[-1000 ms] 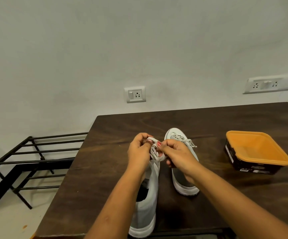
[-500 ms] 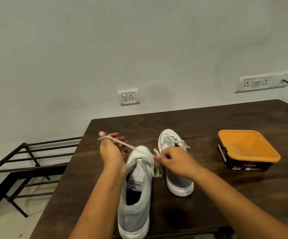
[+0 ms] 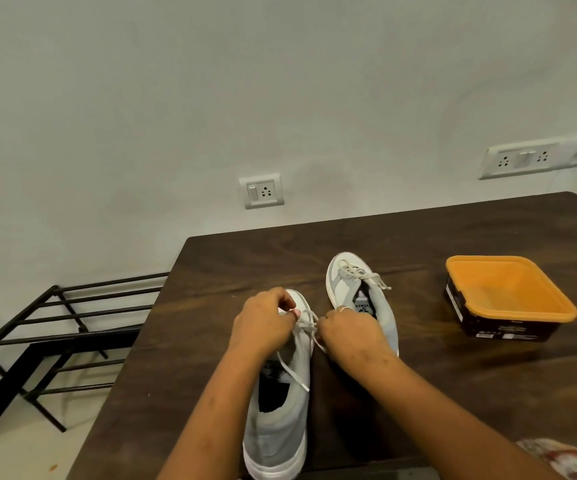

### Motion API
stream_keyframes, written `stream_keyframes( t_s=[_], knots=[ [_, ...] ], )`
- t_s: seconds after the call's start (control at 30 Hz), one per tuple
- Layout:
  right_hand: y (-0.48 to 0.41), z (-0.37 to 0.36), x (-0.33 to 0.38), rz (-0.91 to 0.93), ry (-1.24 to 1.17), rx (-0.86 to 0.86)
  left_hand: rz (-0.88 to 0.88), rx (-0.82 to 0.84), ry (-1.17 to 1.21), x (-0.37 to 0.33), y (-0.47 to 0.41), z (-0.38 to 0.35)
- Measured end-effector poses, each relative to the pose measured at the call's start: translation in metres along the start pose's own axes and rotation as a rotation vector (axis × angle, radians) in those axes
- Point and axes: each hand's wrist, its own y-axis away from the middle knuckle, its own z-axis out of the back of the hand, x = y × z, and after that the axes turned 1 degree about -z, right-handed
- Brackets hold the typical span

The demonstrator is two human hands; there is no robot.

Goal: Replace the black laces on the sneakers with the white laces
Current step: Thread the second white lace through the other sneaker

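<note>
- While the left hand and right hand each pinch the white lace over the near sneaker, centre frame, it's the tying step, I'd say.
- Next: draw the bow snug; far sneaker looks laced already.

Near sneaker on desk at front edge, toward left edge. Far sneaker just right of it, further back. Left hand and right hand over near sneaker's toe end, pinching lace. Tub toward right edge. Rack on floor left of desk.
</note>
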Motion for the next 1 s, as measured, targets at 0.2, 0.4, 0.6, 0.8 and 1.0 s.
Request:
stream_keyframes(
  t_s=[0.2,0.4,0.6,0.8,1.0],
  knots=[
    [0.002,0.004,-0.020,-0.063,-0.016,0.026,0.003,0.045,-0.068,0.001,-0.002,-0.002],
    [0.011,0.004,-0.030,-0.104,-0.039,0.067,-0.014,0.091,-0.128,-0.001,-0.002,-0.002],
    [0.019,0.017,-0.038,-0.178,-0.218,0.160,-0.051,0.094,-0.130,-0.007,0.000,-0.005],
    [0.019,0.044,-0.044,-0.136,-0.786,0.009,-0.229,0.111,-0.167,-0.017,0.003,-0.010],
    [0.013,0.051,-0.049,-0.196,-1.272,-0.128,-0.269,-0.035,0.138,-0.016,-0.001,0.005]
  ],
)
